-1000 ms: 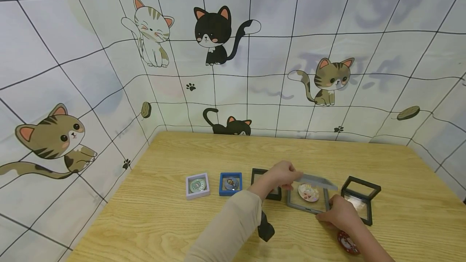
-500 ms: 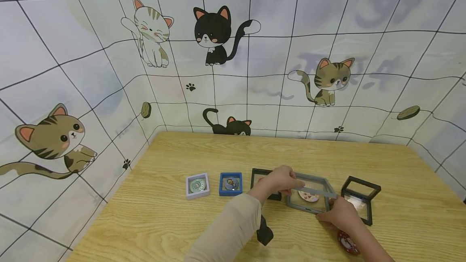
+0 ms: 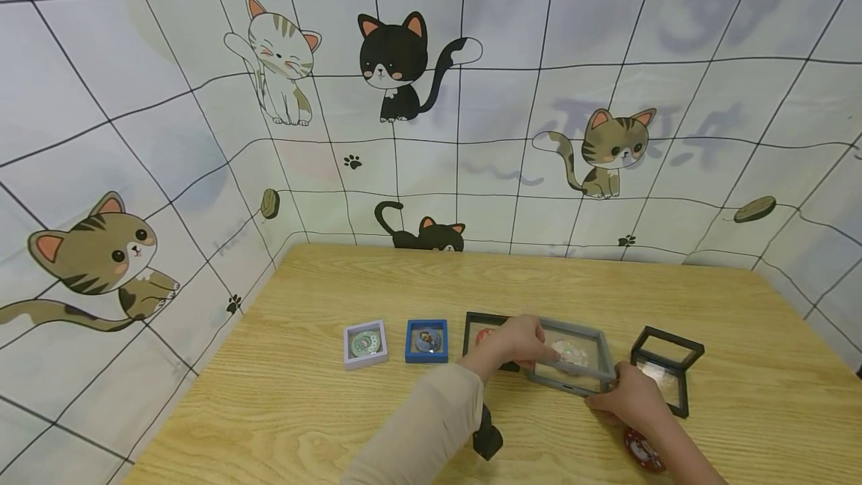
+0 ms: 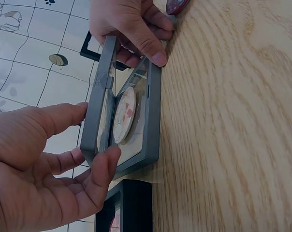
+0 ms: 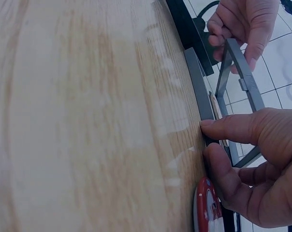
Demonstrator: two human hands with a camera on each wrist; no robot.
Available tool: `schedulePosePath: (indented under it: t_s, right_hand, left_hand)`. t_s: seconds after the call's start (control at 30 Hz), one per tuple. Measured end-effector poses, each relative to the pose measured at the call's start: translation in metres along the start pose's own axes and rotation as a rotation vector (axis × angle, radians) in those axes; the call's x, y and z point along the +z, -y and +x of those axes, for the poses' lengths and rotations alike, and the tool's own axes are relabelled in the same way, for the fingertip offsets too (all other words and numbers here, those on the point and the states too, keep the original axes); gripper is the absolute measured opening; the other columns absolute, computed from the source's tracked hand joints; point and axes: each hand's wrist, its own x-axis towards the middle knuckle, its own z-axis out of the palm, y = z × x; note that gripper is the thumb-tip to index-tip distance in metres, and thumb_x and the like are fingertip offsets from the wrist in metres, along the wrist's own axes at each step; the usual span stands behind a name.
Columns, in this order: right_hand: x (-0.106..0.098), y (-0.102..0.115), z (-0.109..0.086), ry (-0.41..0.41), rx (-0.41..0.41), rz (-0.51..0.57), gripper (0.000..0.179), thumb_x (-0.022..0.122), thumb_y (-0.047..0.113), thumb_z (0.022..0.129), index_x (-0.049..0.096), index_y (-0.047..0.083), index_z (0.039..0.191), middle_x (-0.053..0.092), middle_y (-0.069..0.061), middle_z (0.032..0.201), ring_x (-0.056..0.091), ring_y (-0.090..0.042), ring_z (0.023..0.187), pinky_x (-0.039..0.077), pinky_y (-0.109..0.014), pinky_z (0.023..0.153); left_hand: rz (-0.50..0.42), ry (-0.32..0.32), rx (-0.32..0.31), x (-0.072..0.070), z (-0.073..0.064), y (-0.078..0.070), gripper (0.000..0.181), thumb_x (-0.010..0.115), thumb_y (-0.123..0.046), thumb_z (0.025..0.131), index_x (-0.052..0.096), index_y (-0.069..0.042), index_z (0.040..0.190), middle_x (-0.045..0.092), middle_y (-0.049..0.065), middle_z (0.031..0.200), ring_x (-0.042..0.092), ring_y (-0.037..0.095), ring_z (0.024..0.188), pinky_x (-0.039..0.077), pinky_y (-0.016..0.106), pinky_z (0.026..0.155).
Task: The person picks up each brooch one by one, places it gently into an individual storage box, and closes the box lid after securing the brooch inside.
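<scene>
A grey hinged display frame (image 3: 569,388) lies on the table with a round pale badge (image 4: 125,116) inside. Its lid (image 4: 95,111) is tilted partway above the base. My left hand (image 3: 517,341) holds the lid's left side between thumb and fingers, clearly seen in the left wrist view. My right hand (image 3: 634,395) grips the near right corner of the base, thumb on the front side. Left of it is a black frame (image 3: 471,331) with a red badge, partly covered by my left hand. A loose red badge (image 3: 643,449) lies below my right wrist.
A lilac frame (image 3: 346,350) and a blue frame (image 3: 426,357) stand at left, each with a round badge. Another black frame (image 3: 682,395) stands unfolded at right. A dark object (image 3: 488,436) shows by my left sleeve. A wall hanging printed with cats rises behind the table (image 3: 303,410).
The grey frame's lid has come down toward the base, now lying over the badge. My left hand has lowered slightly with it. My right hand has stayed at the corner.
</scene>
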Motion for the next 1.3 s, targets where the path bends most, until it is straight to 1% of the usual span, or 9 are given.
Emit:
schedulePosePath:
  t_s: [0.17, 0.27, 0.43, 0.53, 0.63, 0.77, 0.93, 1.17, 1.3]
  right_hand:
    - [0.001, 0.0, 0.0, 0.002, 0.001, 0.007, 0.047, 0.075, 0.012, 0.067, 0.043, -0.013, 0.09, 0.054, -0.013, 0.07, 0.057, -0.015, 0.051, 0.048, -0.03, 0.048]
    - [0.001, -0.001, -0.001, -0.004, 0.005, 0.008, 0.049, 0.076, 0.012, 0.066, 0.043, -0.013, 0.091, 0.055, -0.013, 0.07, 0.056, -0.015, 0.051, 0.048, -0.029, 0.048]
    - [0.001, -0.003, 0.0, -0.012, 0.008, 0.011, 0.05, 0.077, 0.012, 0.064, 0.043, -0.014, 0.091, 0.054, -0.014, 0.071, 0.057, -0.014, 0.051, 0.048, -0.029, 0.048]
    - [0.001, -0.003, 0.001, -0.009, 0.008, 0.011, 0.051, 0.077, 0.013, 0.065, 0.043, -0.014, 0.091, 0.054, -0.015, 0.072, 0.057, -0.015, 0.051, 0.049, -0.029, 0.048]
    - [0.002, -0.003, 0.001, -0.006, 0.014, 0.012, 0.05, 0.077, 0.013, 0.065, 0.043, -0.014, 0.091, 0.054, -0.015, 0.072, 0.057, -0.014, 0.052, 0.049, -0.029, 0.048]
    - [0.003, -0.004, 0.001, -0.005, 0.014, 0.01, 0.05, 0.077, 0.013, 0.065, 0.043, -0.014, 0.09, 0.054, -0.015, 0.072, 0.057, -0.014, 0.051, 0.049, -0.028, 0.048]
    - [0.004, -0.004, 0.0, -0.007, 0.027, 0.037, 0.049, 0.077, 0.011, 0.064, 0.043, -0.013, 0.09, 0.053, -0.014, 0.07, 0.057, -0.015, 0.051, 0.049, -0.028, 0.048]
    - [0.006, -0.003, -0.001, -0.012, 0.022, 0.039, 0.049, 0.077, 0.012, 0.063, 0.044, -0.013, 0.09, 0.052, -0.013, 0.068, 0.057, -0.015, 0.052, 0.049, -0.028, 0.048]
    - [0.006, -0.002, -0.002, -0.011, 0.027, 0.034, 0.048, 0.076, 0.011, 0.064, 0.043, -0.013, 0.09, 0.052, -0.013, 0.068, 0.057, -0.015, 0.051, 0.049, -0.028, 0.048]
  left_hand:
    - [0.09, -0.022, -0.016, 0.004, -0.002, -0.001, 0.038, 0.071, -0.027, 0.077, 0.04, -0.012, 0.06, 0.037, -0.004, 0.048, 0.058, 0.018, 0.05, 0.042, 0.025, 0.045]
    - [0.162, -0.029, -0.005, 0.007, -0.003, -0.001, 0.035, 0.071, -0.028, 0.077, 0.043, -0.012, 0.062, 0.042, -0.004, 0.05, 0.058, 0.015, 0.05, 0.042, 0.023, 0.046]
    - [0.284, -0.045, 0.027, 0.012, -0.001, -0.003, 0.051, 0.071, -0.03, 0.076, 0.032, -0.013, 0.047, 0.032, -0.006, 0.036, 0.057, 0.012, 0.043, 0.037, 0.018, 0.039]
    - [0.372, -0.048, 0.038, 0.014, 0.0, -0.004, 0.053, 0.071, -0.032, 0.076, 0.033, -0.013, 0.044, 0.034, -0.006, 0.034, 0.052, 0.009, 0.038, 0.033, 0.017, 0.037]
    - [0.444, -0.047, 0.03, 0.016, 0.001, -0.006, 0.051, 0.07, -0.035, 0.076, 0.039, -0.011, 0.044, 0.038, -0.006, 0.034, 0.044, 0.007, 0.033, 0.03, 0.017, 0.037]
    - [0.484, -0.046, 0.012, 0.019, 0.002, -0.005, 0.042, 0.07, -0.036, 0.075, 0.049, -0.011, 0.05, 0.042, -0.005, 0.037, 0.039, 0.006, 0.032, 0.031, 0.018, 0.037]
    - [0.537, -0.066, 0.036, 0.022, 0.003, -0.004, 0.033, 0.071, -0.037, 0.074, 0.054, -0.011, 0.061, 0.046, -0.006, 0.048, 0.04, 0.007, 0.041, 0.032, 0.019, 0.041]
    - [0.62, -0.085, 0.055, 0.024, 0.0, -0.006, 0.031, 0.073, -0.038, 0.072, 0.057, -0.012, 0.064, 0.04, -0.006, 0.054, 0.036, 0.007, 0.048, 0.031, 0.019, 0.044]
    - [0.638, -0.109, 0.047, 0.028, 0.002, -0.004, 0.032, 0.073, -0.043, 0.071, 0.062, -0.013, 0.071, 0.046, -0.008, 0.057, 0.039, 0.006, 0.052, 0.034, 0.019, 0.048]
